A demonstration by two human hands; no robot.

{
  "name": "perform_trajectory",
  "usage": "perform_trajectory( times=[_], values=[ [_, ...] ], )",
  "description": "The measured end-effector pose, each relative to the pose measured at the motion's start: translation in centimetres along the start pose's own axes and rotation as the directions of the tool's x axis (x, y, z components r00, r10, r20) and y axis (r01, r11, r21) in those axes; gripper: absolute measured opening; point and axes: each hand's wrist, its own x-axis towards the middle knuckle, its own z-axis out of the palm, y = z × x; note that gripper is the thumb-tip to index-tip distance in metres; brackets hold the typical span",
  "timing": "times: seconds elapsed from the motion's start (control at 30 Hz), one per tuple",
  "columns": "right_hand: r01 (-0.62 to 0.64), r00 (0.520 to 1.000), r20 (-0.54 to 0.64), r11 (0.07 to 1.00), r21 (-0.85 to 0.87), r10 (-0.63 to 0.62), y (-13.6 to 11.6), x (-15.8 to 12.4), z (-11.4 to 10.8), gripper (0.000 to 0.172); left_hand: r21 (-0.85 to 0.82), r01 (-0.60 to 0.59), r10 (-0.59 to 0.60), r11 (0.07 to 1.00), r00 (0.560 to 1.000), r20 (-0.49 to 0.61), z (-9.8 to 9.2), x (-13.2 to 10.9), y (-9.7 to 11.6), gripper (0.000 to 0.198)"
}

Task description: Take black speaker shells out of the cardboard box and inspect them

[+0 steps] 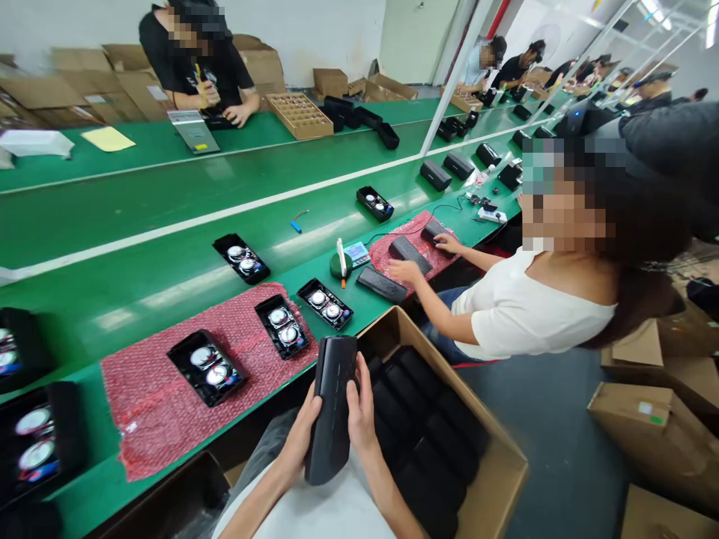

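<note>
I hold a long black speaker shell (pixel 331 404) upright over my lap with both hands. My left hand (pixel 300 434) wraps its left edge, my right hand (pixel 361 415) grips its right edge. Just right of it stands an open cardboard box (pixel 494 457) filled with several similar black shells. On the green bench ahead lies a red bubble-wrap mat (pixel 151 404) carrying two open black speaker halves (pixel 207 367) (pixel 281 326) with round drivers showing. A third open half (pixel 324 303) lies beside the mat.
A co-worker in a white top sits to my right, hands on black shells over another red mat (pixel 393 251). More speaker halves (pixel 241 258) ride the green conveyor (pixel 112 217). Another person works across the belt. Cardboard boxes (pixel 657 434) stand on the floor at right.
</note>
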Motion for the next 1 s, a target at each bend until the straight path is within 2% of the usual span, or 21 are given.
perform_trajectory(
  times=[0.1, 0.17, 0.23, 0.33, 0.43, 0.53, 0.67, 0.83, 0.9, 0.97, 1.0],
  values=[
    [0.047, 0.994, 0.098, 0.999, -0.026, -0.045, -1.7, -0.6, 2.0, 0.076, 0.111, -0.169, 0.167, 0.979, 0.986, 0.025, -1.0, -0.8, 2.3, 0.100],
    [0.057, 0.982, 0.182, 0.998, 0.004, -0.056, -3.0, -1.2, 3.7, 0.089, 0.170, -0.235, 0.230, 0.957, 0.972, 0.051, -2.1, -1.4, 4.1, 0.102],
    [0.039, 0.965, 0.257, 0.996, 0.080, -0.058, -4.2, -1.5, 5.6, 0.103, 0.201, -0.283, 0.275, 0.938, 0.959, 0.065, -3.4, -2.0, 5.7, 0.105],
    [-0.001, 0.943, 0.327, 0.983, 0.182, -0.059, -5.6, -1.5, 8.5, 0.112, 0.243, -0.349, 0.344, 0.905, 0.937, 0.066, -5.6, -2.3, 7.6, 0.106],
    [-0.012, 0.922, 0.382, 0.985, 0.175, -0.057, -6.2, -0.9, 11.2, 0.122, 0.302, -0.418, 0.417, 0.857, 0.906, 0.070, -8.2, -2.2, 8.8, 0.095],
    [-0.012, 0.888, 0.458, 0.994, 0.112, -0.041, -6.2, -0.1, 13.6, 0.135, 0.326, -0.435, 0.447, 0.839, 0.893, 0.042, -10.9, -1.9, 9.9, 0.094],
    [-0.023, 0.846, 0.534, 0.999, 0.045, -0.004, -5.5, 0.9, 16.4, 0.137, 0.327, -0.404, 0.431, 0.855, 0.902, -0.011, -14.2, -1.5, 11.1, 0.103],
    [0.024, 0.829, 0.558, 1.000, 0.009, -0.025, -4.3, 1.7, 18.8, 0.132, 0.354, -0.398, 0.444, 0.847, 0.894, -0.056, -17.8, -1.1, 12.8, 0.098],
    [0.005, 0.855, 0.518, 0.998, 0.066, -0.038, -4.4, 1.6, 19.2, 0.130, 0.229, -0.334, 0.370, 0.915, 0.919, -0.139, -18.8, -1.2, 13.6, 0.100],
    [-0.052, 0.898, 0.440, 0.986, 0.156, -0.022, -4.8, 1.1, 19.3, 0.124, -0.060, -0.169, 0.156, 0.984, 0.970, -0.185, -19.6, -2.0, 14.6, 0.094],
    [-0.087, 0.913, 0.408, 0.980, 0.177, 0.008, -5.2, 0.7, 19.2, 0.119, -0.230, -0.063, 0.031, 0.971, 0.990, -0.139, -19.9, -2.6, 15.2, 0.088]
  ],
)
